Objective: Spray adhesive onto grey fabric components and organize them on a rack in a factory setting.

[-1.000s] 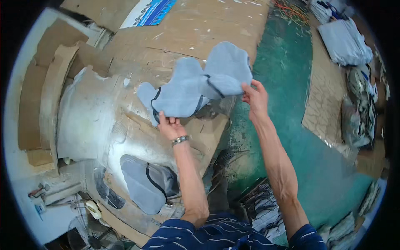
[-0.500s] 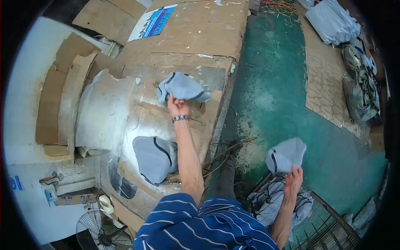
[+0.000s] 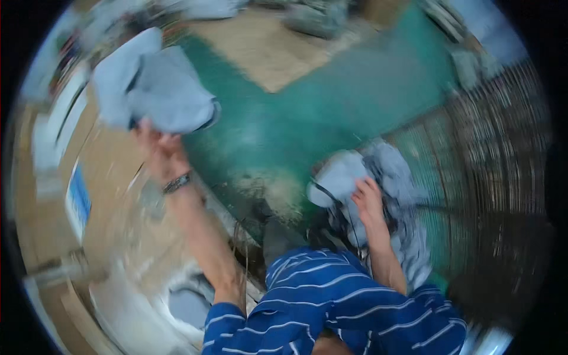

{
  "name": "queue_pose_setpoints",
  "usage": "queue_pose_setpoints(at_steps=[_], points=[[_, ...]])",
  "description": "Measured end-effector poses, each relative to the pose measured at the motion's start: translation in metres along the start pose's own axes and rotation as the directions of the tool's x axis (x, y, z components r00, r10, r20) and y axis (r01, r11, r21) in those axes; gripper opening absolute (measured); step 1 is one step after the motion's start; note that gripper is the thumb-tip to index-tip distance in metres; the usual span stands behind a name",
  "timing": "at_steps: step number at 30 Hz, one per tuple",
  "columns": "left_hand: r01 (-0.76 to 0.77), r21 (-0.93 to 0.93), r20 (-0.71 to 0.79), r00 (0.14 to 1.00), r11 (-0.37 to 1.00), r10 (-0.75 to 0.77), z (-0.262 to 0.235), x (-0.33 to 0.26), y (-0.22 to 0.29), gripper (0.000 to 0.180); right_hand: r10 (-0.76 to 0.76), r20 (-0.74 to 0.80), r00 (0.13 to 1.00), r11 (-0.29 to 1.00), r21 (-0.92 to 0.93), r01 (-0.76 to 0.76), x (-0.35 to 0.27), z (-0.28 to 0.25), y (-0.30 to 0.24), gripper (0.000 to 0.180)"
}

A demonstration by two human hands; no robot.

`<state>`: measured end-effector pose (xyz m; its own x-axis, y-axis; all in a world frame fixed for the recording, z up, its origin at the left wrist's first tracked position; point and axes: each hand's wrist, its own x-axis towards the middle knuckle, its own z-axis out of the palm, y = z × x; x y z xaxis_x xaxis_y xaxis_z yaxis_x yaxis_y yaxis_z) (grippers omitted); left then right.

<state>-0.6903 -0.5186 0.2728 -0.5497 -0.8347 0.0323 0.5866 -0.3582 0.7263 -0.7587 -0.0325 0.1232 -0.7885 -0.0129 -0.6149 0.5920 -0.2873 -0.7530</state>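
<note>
The picture is blurred by head motion. My left hand [image 3: 158,152] is raised and grips a pale blue-grey fabric piece [image 3: 157,94] above the brown cardboard-covered table [image 3: 112,195]. My right hand [image 3: 368,198] reaches down and rests on a pile of similar blue-grey fabric pieces [image 3: 390,177] at my right side, fingers closed around the top piece [image 3: 337,176]. My blue striped sleeves fill the lower middle.
A green floor [image 3: 296,130] lies between table and pile. A wire-mesh basket or rack [image 3: 491,154] stands to the right. More grey fabric piles [image 3: 313,18] sit far off. A grey moulded form [image 3: 183,302] lies at the lower left.
The view has swung to the right. My right hand has dropped with its fabric piece onto the pile. My left hand still holds its piece, lifted off the table.
</note>
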Motion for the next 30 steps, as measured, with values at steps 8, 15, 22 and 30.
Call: queue_pose_setpoints(at_steps=[8,15,22,30], points=[[0.461,0.200,0.315,0.806,0.865,-0.502,0.157,-0.089,-0.227,0.026,-0.261,-0.166,0.951,0.943,0.165,0.288,-0.014,-0.095,-0.069,0.034],[0.687,0.258,0.483,0.518,0.680,-0.706,0.231,-0.214,-0.385,0.016,-0.360,-0.392,0.847,0.859,0.213,0.465,-0.010,-0.210,-0.104,0.035],[0.728,0.452,0.324,0.405,0.516,-0.855,0.154,-0.347,-0.491,0.032,-0.159,-0.601,0.783,0.806,0.378,0.454,-0.019,-0.312,-0.011,0.027],[0.616,0.787,-0.270,0.288,-0.038,-0.919,-0.051,-0.426,-0.652,0.087,0.453,-0.570,0.685,0.853,0.500,-0.148,0.079,-0.417,0.244,0.027]])
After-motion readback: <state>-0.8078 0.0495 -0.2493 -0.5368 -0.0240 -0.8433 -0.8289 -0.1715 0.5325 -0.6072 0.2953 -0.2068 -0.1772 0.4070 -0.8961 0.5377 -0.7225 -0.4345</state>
